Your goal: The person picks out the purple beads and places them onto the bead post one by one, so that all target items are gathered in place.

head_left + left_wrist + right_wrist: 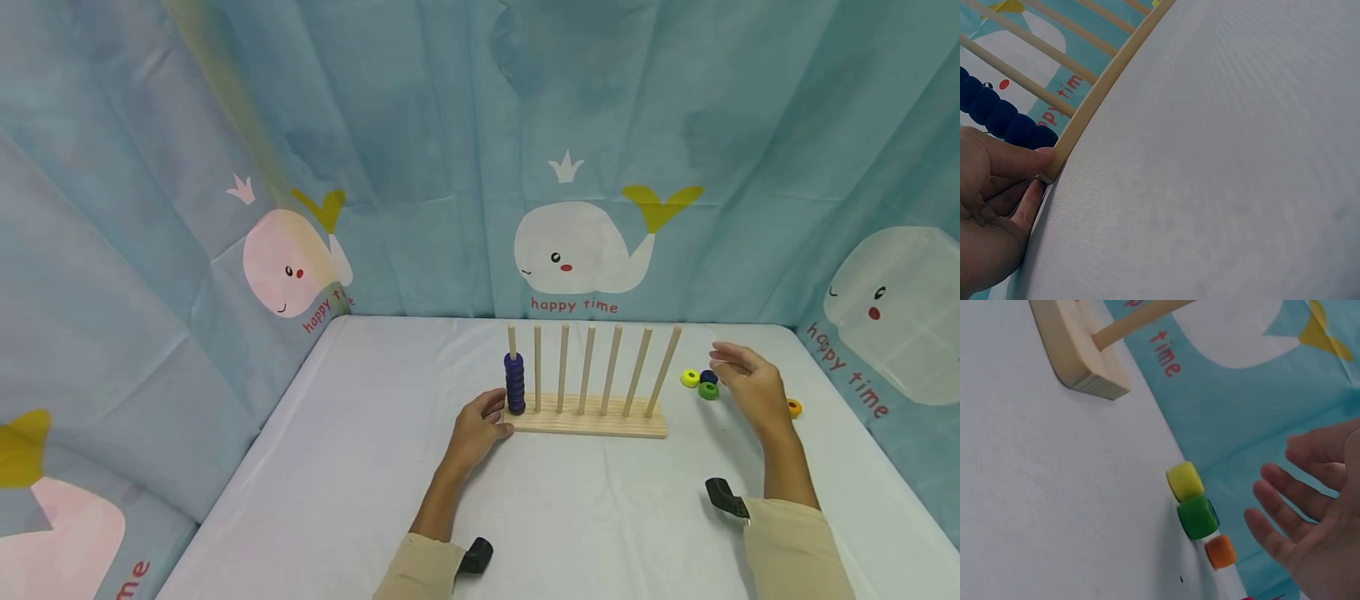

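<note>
A wooden peg rack (585, 426) stands upright on the white table, several pegs rising from its base. Dark blue beads (514, 385) are stacked on its leftmost peg; the other pegs are bare. My left hand (474, 429) pinches the left end of the base between thumb and fingers, which the left wrist view shows close up. To the right of the rack, my right hand (753, 396) is raised with relaxed fingers, holding nothing. Near it lie a yellow bead (1185, 481), a green bead (1197, 517), a loose blue bead (708, 377) and an orange bead (1220, 552).
The white tablecloth (360, 467) covers the table. A blue curtain (427, 167) with whale prints hangs along the back and both sides. Black wrist mounts (476, 557) stick out by both sleeves.
</note>
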`<action>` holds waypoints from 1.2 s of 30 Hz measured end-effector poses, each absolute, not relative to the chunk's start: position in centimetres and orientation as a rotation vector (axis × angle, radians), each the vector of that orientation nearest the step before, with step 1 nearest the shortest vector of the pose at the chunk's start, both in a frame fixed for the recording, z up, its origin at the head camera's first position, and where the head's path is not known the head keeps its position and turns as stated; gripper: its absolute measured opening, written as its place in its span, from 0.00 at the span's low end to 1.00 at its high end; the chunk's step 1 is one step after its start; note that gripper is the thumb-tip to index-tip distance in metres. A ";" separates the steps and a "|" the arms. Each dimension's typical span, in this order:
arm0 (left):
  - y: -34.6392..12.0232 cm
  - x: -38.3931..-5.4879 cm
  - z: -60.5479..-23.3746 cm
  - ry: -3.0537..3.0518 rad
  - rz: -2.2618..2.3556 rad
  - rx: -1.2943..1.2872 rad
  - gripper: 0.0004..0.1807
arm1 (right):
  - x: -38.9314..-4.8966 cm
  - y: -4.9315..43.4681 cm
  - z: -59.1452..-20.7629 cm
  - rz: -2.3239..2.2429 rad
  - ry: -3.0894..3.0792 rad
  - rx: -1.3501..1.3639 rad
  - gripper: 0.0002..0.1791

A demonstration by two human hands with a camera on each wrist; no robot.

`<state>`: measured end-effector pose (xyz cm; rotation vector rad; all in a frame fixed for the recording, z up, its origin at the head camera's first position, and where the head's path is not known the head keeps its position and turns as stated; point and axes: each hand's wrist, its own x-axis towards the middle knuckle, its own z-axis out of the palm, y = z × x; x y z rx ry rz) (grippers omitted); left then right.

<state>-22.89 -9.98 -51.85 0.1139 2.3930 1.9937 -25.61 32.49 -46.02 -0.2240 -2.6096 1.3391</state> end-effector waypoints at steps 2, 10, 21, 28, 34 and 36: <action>-10.0 -22.9 -51.9 2.397 1.987 0.115 0.35 | -25.7 32.7 -46.3 1.359 -2.622 -0.231 0.30; -10.2 -22.9 -51.8 2.409 1.944 0.114 0.35 | -26.2 33.5 -47.4 1.370 -2.677 -0.207 0.30; -10.2 -23.0 -51.9 2.425 1.920 0.110 0.35 | -26.7 34.3 -48.5 1.464 -2.764 -0.203 0.32; -10.2 -23.0 -52.1 2.440 1.913 0.118 0.34 | -26.7 34.3 -48.9 1.368 -2.798 -0.231 0.29; -10.2 -23.0 -52.0 2.423 1.922 0.108 0.35 | -26.8 34.5 -49.1 1.358 -2.806 -0.217 0.30; -10.2 -23.0 -52.0 2.416 1.930 0.113 0.35 | -26.8 34.6 -49.2 1.373 -2.812 -0.207 0.31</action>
